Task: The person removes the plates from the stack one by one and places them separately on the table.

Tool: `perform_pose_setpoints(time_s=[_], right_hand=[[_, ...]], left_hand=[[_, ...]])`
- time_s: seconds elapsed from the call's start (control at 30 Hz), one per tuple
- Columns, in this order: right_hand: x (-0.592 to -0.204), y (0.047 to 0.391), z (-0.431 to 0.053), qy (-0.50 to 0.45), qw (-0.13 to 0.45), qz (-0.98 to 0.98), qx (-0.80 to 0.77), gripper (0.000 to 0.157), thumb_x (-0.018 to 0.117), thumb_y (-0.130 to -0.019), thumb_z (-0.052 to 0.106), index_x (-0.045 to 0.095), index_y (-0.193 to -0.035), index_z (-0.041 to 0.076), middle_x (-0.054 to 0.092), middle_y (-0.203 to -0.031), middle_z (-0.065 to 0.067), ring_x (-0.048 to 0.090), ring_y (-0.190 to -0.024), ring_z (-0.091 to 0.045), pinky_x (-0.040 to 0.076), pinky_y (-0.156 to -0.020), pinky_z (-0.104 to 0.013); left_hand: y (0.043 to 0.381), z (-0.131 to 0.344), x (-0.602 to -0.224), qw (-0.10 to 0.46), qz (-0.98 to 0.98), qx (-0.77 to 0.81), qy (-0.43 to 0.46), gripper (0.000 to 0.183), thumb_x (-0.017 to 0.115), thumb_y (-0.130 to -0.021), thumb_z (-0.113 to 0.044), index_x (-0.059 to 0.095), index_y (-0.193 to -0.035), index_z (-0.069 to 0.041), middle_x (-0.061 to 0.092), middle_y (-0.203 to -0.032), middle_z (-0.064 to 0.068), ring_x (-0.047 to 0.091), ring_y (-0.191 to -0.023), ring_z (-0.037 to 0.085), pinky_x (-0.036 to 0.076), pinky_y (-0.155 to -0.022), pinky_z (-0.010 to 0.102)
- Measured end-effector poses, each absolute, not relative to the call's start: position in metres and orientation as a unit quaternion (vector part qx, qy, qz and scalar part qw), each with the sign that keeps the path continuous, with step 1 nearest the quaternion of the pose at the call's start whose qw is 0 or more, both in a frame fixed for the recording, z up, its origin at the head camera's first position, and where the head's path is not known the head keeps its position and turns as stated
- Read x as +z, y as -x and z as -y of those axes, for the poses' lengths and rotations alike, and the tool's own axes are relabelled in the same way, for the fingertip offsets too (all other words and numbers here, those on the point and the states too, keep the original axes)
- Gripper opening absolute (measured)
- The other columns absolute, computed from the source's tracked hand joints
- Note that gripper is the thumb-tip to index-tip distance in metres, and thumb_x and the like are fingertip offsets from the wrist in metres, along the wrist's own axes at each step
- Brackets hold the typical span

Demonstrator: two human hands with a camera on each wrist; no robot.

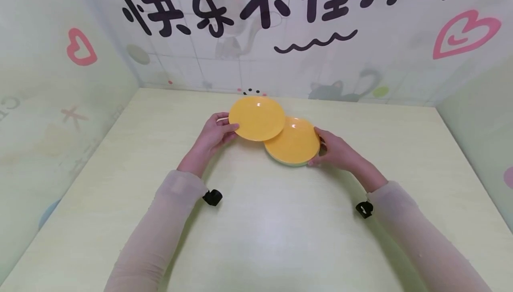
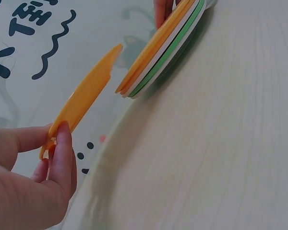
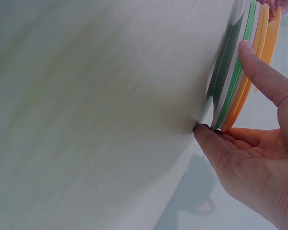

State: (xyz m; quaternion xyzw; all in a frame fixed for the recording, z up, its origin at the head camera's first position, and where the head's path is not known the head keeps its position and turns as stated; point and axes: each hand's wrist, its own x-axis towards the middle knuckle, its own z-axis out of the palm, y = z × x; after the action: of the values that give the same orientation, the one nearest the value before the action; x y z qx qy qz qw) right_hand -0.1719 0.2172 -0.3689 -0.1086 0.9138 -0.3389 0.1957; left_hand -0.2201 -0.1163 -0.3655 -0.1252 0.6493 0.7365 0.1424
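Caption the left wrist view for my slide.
Left hand pinching an orange plate near a stack of orange, white and green plates.

Reaching forward, with the long-sleeved left arm [image 1: 154, 234] and right arm [image 1: 425, 238] angled inward, bare at both wrists [image 1: 193, 162]. Pinching between thumb and fingers with the left hand [image 1: 215, 131]; gripping with the right hand [image 1: 337, 150], with thumb and fingers spread widely apart.

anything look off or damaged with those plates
Nothing stands out: no visible chips or spills. One orange plate sits off-centre only because the left hand holds it; the plate stack looks roughly aligned.
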Motion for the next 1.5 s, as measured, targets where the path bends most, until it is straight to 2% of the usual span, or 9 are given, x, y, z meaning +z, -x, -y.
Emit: perform_pose_setpoints(time_s=[0.17,0.33,0.53,0.77,1.17,1.5], right_hand=[[-0.371,0.17,-0.216,0.106,0.195,-0.913,-0.341,0.106,0.082,-0.083,0.022,0.011,-0.157,-0.006,0.018,-0.164,-0.024,0.025,-0.15,-0.042,0.026,-0.124,-0.055],[-0.372,0.171,-0.215,0.107,0.197,-0.914,-0.34,0.107,0.082,-0.083,0.023,0.01,-0.157,-0.005,0.018,-0.164,-0.023,0.024,-0.15,-0.041,0.025,-0.124,-0.055],[-0.369,0.17,-0.216,0.109,0.191,-0.916,-0.336,0.107,0.082,-0.083,0.023,0.01,-0.157,-0.006,0.018,-0.164,-0.024,0.025,-0.15,-0.042,0.027,-0.123,-0.055],[-0.371,0.169,-0.219,0.113,0.189,-0.914,-0.342,0.106,0.082,-0.083,0.022,0.01,-0.156,-0.006,0.018,-0.164,-0.025,0.026,-0.149,-0.042,0.027,-0.123,-0.055],[-0.37,0.171,-0.218,0.117,0.186,-0.915,-0.339,0.106,0.082,-0.083,0.021,0.01,-0.156,-0.006,0.018,-0.164,-0.025,0.028,-0.149,-0.042,0.027,-0.123,-0.055],[-0.37,0.172,-0.219,0.118,0.189,-0.912,-0.345,0.106,0.082,-0.083,0.019,0.01,-0.156,-0.006,0.017,-0.164,-0.025,0.027,-0.149,-0.042,0.026,-0.124,-0.054]], left_hand=[[0.221,0.117,-0.366,0.14,-0.653,0.732,0.134,0.055,0.065,-0.094,-0.002,0.035,-0.14,-0.009,0.055,-0.111,0.0,0.065,-0.078,0.007,0.06,-0.077,0.017],[0.223,0.116,-0.365,0.13,-0.645,0.739,0.146,0.053,0.065,-0.094,-0.002,0.037,-0.138,-0.01,0.054,-0.11,0.0,0.065,-0.079,0.007,0.06,-0.075,0.016],[0.229,0.113,-0.368,0.118,-0.637,0.747,0.152,0.051,0.065,-0.094,-0.001,0.038,-0.136,-0.011,0.055,-0.109,-0.001,0.066,-0.078,0.007,0.061,-0.078,0.018],[0.232,0.111,-0.372,0.09,-0.619,0.762,0.167,0.052,0.065,-0.093,0.002,0.036,-0.134,-0.01,0.054,-0.107,0.0,0.064,-0.074,0.007,0.06,-0.068,0.016],[0.239,0.108,-0.376,0.052,-0.595,0.784,0.173,0.052,0.062,-0.092,0.007,0.034,-0.132,-0.01,0.051,-0.108,0.002,0.063,-0.078,0.009,0.06,-0.073,0.017],[0.248,0.104,-0.385,0.031,-0.582,0.79,0.187,0.05,0.061,-0.091,0.01,0.035,-0.13,-0.009,0.05,-0.106,0.003,0.062,-0.079,0.012,0.059,-0.067,0.017]])
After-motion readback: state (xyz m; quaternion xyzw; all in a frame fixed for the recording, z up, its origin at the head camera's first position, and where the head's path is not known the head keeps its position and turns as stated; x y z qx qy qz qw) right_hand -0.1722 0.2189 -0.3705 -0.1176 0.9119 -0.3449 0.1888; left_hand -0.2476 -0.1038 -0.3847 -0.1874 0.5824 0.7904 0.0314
